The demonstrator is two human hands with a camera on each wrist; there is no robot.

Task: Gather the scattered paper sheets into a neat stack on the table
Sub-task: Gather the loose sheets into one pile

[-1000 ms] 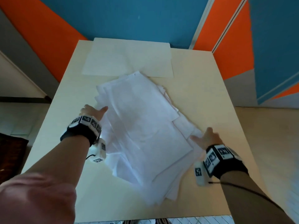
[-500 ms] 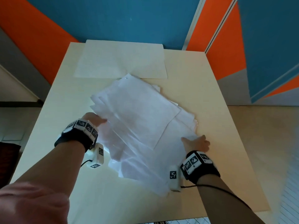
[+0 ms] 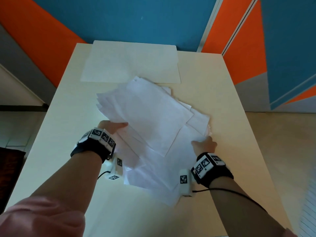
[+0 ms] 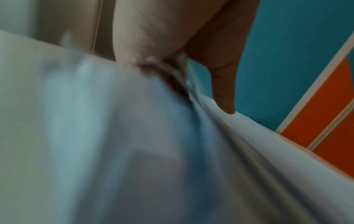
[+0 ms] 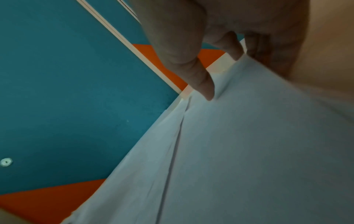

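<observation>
Fingers [image 5: 201, 81] of the right hand [image 3: 204, 145] curl over the right-hand edge of the paper sheets [image 3: 150, 127], thumb on top, pinching the bundle; the left hand [image 3: 111, 126] grips the opposite edge the same way, its thumb lying on the top sheet. The sheets sit between both hands over the middle of the worktop [image 3: 230, 100], fanned and skewed, corners sticking out toward the far right and the near edge. Whether the pile is fully lifted or partly resting cannot be told.

Loose paper of this kind is likely light, floppy and slick sheet on sheet, so the inner leaves may slide out if only the top ones are pinched. Taking hold at the two long edges, squeezing through the whole thickness, looks the safest grip; tapping an edge on the worktop would probably square them.

Only the head view shows the whole fan and a separate pale sheet [image 3: 130, 62] lying flat at the far end. Both wrist views show instead the paper buckling into ridges under the fingers, the left one blurred.
</observation>
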